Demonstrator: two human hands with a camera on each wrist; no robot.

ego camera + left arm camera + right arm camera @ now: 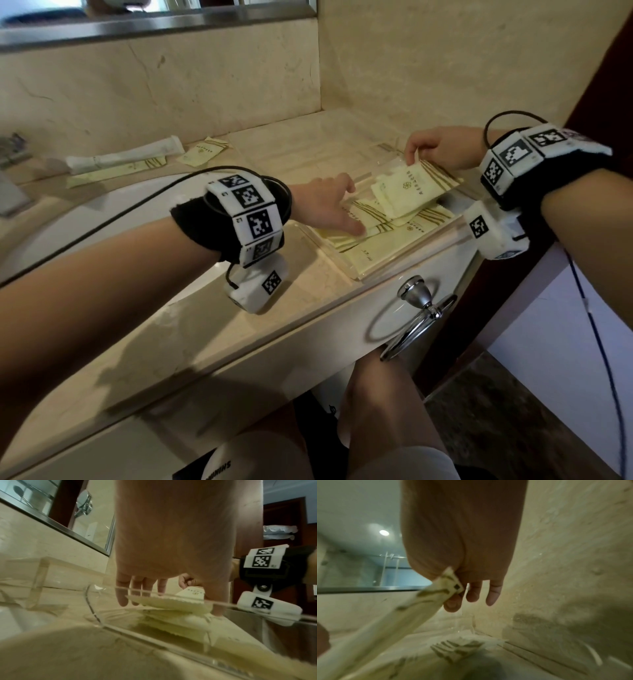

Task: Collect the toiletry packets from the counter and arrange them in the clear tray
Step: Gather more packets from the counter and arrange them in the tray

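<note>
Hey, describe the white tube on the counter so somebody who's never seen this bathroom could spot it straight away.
Start at the sink basin on the marble counter and look behind it toward the back wall, well left of the clear tray. The white tube lies flat there, next to loose pale yellow packets. It is the only white, rounded item; everything around it is flat and yellow.

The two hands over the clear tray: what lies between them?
In the head view, pale yellow packets piled in the clear tray fill the stretch between the left hand and the right hand, which pinches the top packet.
</note>
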